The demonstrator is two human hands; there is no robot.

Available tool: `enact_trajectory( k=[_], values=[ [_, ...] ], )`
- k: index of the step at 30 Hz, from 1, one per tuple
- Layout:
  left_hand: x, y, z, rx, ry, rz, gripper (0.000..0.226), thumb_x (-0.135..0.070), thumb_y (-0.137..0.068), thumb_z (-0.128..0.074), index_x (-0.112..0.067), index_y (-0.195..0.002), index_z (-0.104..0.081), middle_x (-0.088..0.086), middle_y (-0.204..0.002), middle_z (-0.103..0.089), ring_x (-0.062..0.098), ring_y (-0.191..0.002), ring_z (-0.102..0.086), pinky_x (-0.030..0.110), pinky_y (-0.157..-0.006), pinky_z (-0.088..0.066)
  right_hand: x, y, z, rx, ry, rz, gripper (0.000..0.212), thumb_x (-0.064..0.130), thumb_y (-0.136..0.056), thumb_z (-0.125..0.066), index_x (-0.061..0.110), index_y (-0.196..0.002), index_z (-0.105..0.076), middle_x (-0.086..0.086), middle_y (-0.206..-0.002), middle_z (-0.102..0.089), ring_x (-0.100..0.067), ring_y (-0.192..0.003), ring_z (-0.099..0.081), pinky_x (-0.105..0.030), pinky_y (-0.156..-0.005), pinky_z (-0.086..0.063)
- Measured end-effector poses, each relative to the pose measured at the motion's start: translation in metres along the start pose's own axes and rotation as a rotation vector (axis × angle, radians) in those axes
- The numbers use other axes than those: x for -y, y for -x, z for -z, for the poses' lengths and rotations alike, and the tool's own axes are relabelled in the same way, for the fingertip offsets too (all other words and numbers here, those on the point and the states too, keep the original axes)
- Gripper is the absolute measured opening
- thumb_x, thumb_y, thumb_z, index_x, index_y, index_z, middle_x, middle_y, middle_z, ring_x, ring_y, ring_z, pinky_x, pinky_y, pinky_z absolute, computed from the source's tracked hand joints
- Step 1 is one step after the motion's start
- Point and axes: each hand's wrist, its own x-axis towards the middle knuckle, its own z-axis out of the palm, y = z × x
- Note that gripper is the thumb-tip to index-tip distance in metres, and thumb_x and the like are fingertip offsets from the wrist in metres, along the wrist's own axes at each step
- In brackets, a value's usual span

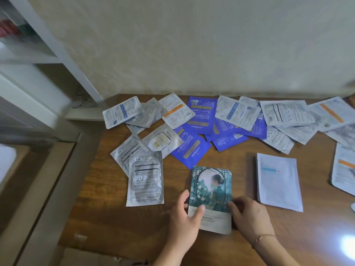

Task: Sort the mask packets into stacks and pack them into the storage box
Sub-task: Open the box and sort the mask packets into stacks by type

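Overlapping silver and blue mask packets (221, 120) defy exact counting on the wooden table (115, 217), while left hand (185, 214) and right hand (249, 215) pinch one green illustrated packet (211, 191) nearest the viewer.

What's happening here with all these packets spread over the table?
A person is sorting flat mask packets on a brown wooden table. Both hands, left hand and right hand, hold a teal illustrated packet by its lower edges, near the table's front. Beside it lie a plain white packet stack and a silver foil packet. Farther back, blue-purple packets and other silver ones lie jumbled, unsorted. No storage box is in view.
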Motion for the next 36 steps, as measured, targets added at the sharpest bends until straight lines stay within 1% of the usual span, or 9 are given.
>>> enact_trajectory(
  k=[4,8,10,12,15,18,25,30,36],
  values=[
    [-0.006,-0.005,0.003,0.028,-0.032,-0.029,0.061,-0.037,-0.087,-0.067,-0.028,-0.141,-0.041,-0.014,-0.138,-0.049,0.004,-0.116,-0.049,0.016,-0.095,-0.038,0.007,-0.008,-0.004,0.056,0.015,0.009,0.015,0.033,-0.086,-0.065,0.021,-0.093,-0.071,0.005,-0.082,-0.07,-0.017,-0.078,-0.063,-0.019,-0.062,-0.045],
    [0.008,-0.001,0.003,0.137,-0.465,-0.263,0.107,-0.06,-0.075,-0.069,-0.027,-0.154,-0.006,-0.009,-0.159,-0.011,0.019,-0.143,-0.017,0.035,-0.117,-0.02,0.01,-0.019,0.007,-0.046,0.127,0.063,0.031,0.041,-0.086,-0.064,0.023,-0.111,-0.065,0.003,-0.106,-0.066,-0.02,-0.094,-0.063,-0.029,-0.072,-0.049],
    [0.02,-0.003,0.003,0.144,-0.72,-0.366,0.113,-0.079,-0.064,-0.057,-0.027,-0.153,-0.009,-0.005,-0.157,-0.021,0.022,-0.136,-0.032,0.046,-0.103,-0.041,0.019,-0.03,0.011,-0.149,0.158,0.224,0.036,0.041,-0.083,-0.068,0.021,-0.113,-0.065,0.0,-0.109,-0.062,-0.025,-0.099,-0.06,-0.035,-0.073,-0.053],
    [0.027,-0.007,0.004,0.175,-0.834,-0.365,0.116,-0.094,-0.052,-0.043,-0.026,-0.146,-0.031,-0.003,-0.142,-0.046,0.017,-0.116,-0.048,0.036,-0.072,-0.057,0.031,-0.048,0.011,-0.179,0.222,0.449,0.04,0.038,-0.08,-0.072,0.019,-0.114,-0.065,-0.003,-0.114,-0.06,-0.03,-0.103,-0.057,-0.041,-0.078,-0.054],
    [0.033,-0.013,0.002,0.183,-0.791,-0.408,0.102,-0.092,-0.052,-0.043,-0.031,-0.135,-0.048,-0.006,-0.136,-0.048,0.012,-0.11,-0.043,0.028,-0.066,-0.057,0.049,-0.079,0.009,0.041,0.357,0.524,0.045,0.048,-0.088,-0.056,0.029,-0.129,-0.054,0.004,-0.133,-0.049,-0.025,-0.122,-0.043,-0.039,-0.095,-0.046],
    [0.035,-0.016,0.004,0.169,-0.757,-0.45,0.094,-0.083,-0.05,-0.047,-0.033,-0.129,-0.052,-0.006,-0.135,-0.046,0.011,-0.11,-0.042,0.029,-0.071,-0.057,0.056,-0.093,0.005,0.126,0.46,0.512,0.043,0.053,-0.092,-0.047,0.031,-0.128,-0.054,0.006,-0.129,-0.047,-0.022,-0.122,-0.039,-0.036,-0.096,-0.042],
    [0.04,-0.022,0.001,0.16,-0.619,-0.477,0.086,-0.085,-0.059,-0.054,-0.033,-0.127,-0.049,-0.007,-0.136,-0.045,0.003,-0.101,-0.041,0.02,-0.075,-0.053,0.042,-0.098,-0.008,-0.015,0.38,0.628,0.037,0.053,-0.079,-0.057,0.023,-0.097,-0.069,0.005,-0.093,-0.06,-0.026,-0.088,-0.058,-0.037,-0.072,-0.049],
    [0.046,-0.017,0.006,0.13,-0.661,-0.576,0.081,-0.086,-0.076,-0.04,-0.027,-0.131,-0.05,-0.001,-0.142,-0.047,0.006,-0.11,-0.042,0.024,-0.082,-0.054,0.036,-0.094,-0.013,-0.068,0.354,0.644,0.052,0.059,-0.079,-0.047,0.023,-0.112,-0.064,0.005,-0.101,-0.06,-0.024,-0.088,-0.055,-0.039,-0.068,-0.052],
    [0.047,-0.014,0.003,0.122,-0.615,-0.594,0.073,-0.069,-0.066,-0.064,-0.027,-0.124,-0.053,-0.002,-0.141,-0.048,0.009,-0.108,-0.046,0.026,-0.083,-0.054,0.035,-0.085,-0.013,-0.064,0.364,0.635,0.057,0.058,-0.078,-0.048,0.015,-0.111,-0.067,0.002,-0.1,-0.061,-0.025,-0.086,-0.055,-0.038,-0.068,-0.052]
  ],
)
